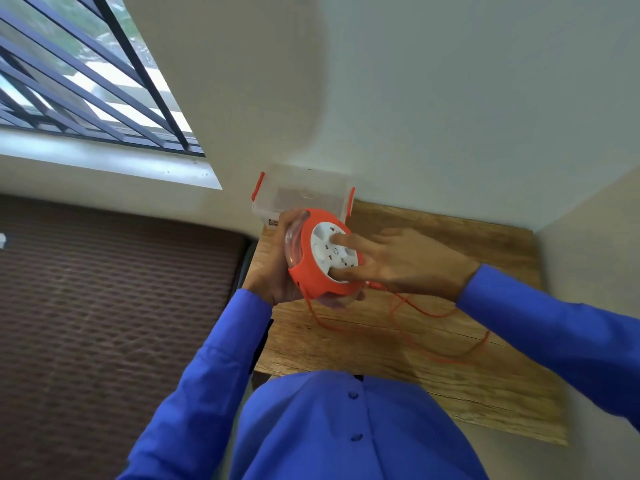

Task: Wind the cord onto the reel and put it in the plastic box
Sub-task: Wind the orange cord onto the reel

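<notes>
The left hand (273,268) holds the orange reel (320,254) above the wooden table (433,368), its fingers wrapped around the rim and the clear back. The right hand (394,261) lies on the white face – two fingers spread, their tips pressed into it. The orange cord (446,315) hangs from the reel in loose loops on the table. The plastic box (304,195) stands just behind the reel, against the wall.

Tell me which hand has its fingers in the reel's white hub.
The right hand: two fingers press into the white hub of the orange reel. The left hand only grips the reel from behind.
</notes>
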{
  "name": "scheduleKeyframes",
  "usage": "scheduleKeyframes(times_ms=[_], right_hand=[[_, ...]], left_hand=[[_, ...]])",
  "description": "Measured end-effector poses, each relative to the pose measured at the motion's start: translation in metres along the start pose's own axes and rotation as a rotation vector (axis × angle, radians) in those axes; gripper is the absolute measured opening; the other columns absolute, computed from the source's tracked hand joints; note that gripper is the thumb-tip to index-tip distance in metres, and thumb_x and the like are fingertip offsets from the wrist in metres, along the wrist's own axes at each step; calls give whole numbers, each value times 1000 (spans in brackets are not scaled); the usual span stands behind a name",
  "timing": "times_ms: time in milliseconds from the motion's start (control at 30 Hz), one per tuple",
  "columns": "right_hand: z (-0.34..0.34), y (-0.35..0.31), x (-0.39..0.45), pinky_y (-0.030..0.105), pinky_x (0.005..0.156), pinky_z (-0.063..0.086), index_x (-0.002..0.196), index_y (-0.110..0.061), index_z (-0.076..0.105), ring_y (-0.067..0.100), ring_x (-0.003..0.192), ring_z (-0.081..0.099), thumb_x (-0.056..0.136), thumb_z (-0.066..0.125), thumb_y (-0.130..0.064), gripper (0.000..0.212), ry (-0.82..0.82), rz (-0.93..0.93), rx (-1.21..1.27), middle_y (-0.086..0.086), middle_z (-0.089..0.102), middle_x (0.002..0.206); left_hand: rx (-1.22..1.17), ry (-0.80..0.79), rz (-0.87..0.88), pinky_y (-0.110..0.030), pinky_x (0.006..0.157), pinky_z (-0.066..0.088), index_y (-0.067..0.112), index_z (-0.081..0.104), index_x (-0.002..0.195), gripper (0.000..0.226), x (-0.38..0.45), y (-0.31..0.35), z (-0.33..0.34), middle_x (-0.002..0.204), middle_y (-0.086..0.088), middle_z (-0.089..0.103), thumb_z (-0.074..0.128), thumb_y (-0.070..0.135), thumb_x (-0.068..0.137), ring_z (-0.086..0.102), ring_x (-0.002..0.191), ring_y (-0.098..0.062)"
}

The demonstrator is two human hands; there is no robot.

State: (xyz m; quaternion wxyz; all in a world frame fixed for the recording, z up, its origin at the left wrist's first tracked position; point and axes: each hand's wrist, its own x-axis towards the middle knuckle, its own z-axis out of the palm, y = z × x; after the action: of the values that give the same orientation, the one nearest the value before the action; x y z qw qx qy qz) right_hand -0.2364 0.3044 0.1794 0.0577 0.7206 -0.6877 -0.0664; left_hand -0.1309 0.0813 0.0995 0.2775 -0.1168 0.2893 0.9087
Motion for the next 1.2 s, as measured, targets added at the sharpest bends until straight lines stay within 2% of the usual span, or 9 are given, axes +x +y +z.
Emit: scheduleKeyframes(times_ms=[133,333,433,567,700,800,933,1067,1200], right_hand=[[0,1,3,39,60,55,154,-26,50,34,84,68,84,80,0,80,-7,-122,-70,27,44,162],[1,16,12,40,51,58,141,-27,62,38,64,69,87,74,-1,61,107,-200,-58,26,63,143],[15,17,17,32,59,56,132,-31,75,30,73,77,88,82,-35,45,156,182,231,5,82,113],[29,12,26,19,74,59,118,-29,83,8,78,80,78,85,-50,46,159,747,1158,-1,85,91],[37,7,38,21,40,30,59,-20,74,14,40,37,81,70,-68,53,160,1080,1513,2,52,48],[42,-2,39,17,38,23,70,-15,74,11,36,24,98,52,-66,62,-11,1223,1659,-1,38,45],[33,-13,39,24,47,37,85,-8,82,16,46,51,99,60,-52,51,-37,959,1291,7,68,63],[29,-20,30,36,76,57,106,-22,85,26,109,64,95,74,-30,17,38,365,612,11,61,130],[31,-13,23,41,65,60,124,-27,70,40,108,68,79,88,-9,51,50,43,93,26,51,155]], left_hand=[[51,16,-9,-55,95,63,9,73,141,92,-1,0,-4,137,-29,71,68,83,86,74,117,-44],[100,187,89,-48,87,66,14,85,122,82,4,-2,11,122,-22,79,52,83,93,79,104,-37],[176,268,213,-52,82,67,21,88,116,71,5,-6,28,118,-15,82,39,71,105,81,101,-32],[376,303,522,-46,98,62,32,84,124,47,12,-22,41,115,-4,84,52,58,102,79,108,-27],[688,407,670,-42,103,59,22,26,169,107,29,-38,23,164,-21,41,80,43,79,60,139,-36],[915,353,770,-31,100,61,35,15,170,121,32,-30,5,171,2,25,90,35,75,56,143,-16],[514,447,581,-42,103,61,14,44,161,110,22,-36,-6,146,-16,66,79,74,76,67,132,-31],[256,347,514,-35,89,65,27,83,129,77,12,-35,-3,123,-8,82,57,86,88,79,113,-24],[121,267,355,-46,89,67,22,84,127,81,8,-29,-3,125,-17,80,38,81,97,79,111,-32]])
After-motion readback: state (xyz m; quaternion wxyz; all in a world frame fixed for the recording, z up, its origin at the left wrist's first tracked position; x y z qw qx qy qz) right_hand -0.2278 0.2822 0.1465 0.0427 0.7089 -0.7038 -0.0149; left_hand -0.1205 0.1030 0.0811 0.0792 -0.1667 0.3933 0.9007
